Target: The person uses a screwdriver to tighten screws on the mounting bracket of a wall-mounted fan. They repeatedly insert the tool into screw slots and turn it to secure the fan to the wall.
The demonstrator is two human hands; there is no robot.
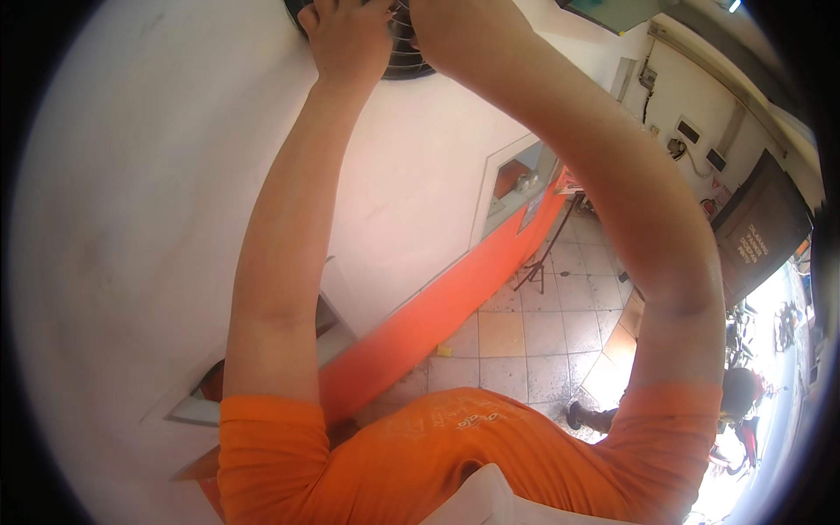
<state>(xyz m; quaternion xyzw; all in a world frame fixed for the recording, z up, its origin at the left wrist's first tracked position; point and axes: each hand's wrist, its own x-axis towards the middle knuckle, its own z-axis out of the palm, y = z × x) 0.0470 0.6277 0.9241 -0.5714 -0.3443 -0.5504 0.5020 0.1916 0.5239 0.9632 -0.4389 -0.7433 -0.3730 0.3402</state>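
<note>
Fan-like round thing (407, 59), black, with pale curved wires running across its dark face, sits at the upper edge of the view, against the backdrop of a white wall (131, 192); whether it touches the wall cannot be told. Its lower rim curves below and between the two raised hands, while its upper part lies out of the frame. The left hand (352, 39) covers much of its left side, thumb spread outward; the right hand (455, 37) overlaps its right side. Fingertips are partly hidden or cropped on both, so I cannot tell whether either grip is closed on the rim or wires or merely resting there.

Both bare forearms rise from orange sleeves and screen parts of the room. Beneath the white wall runs an orange-red band (420, 306), with a framed opening (507, 188) above it. Beyond, a thin dark stand (541, 273) rests on the tiled floor (547, 337), near the wall. Farther right leans a dark panel (763, 236) beside glaring daylight.
</note>
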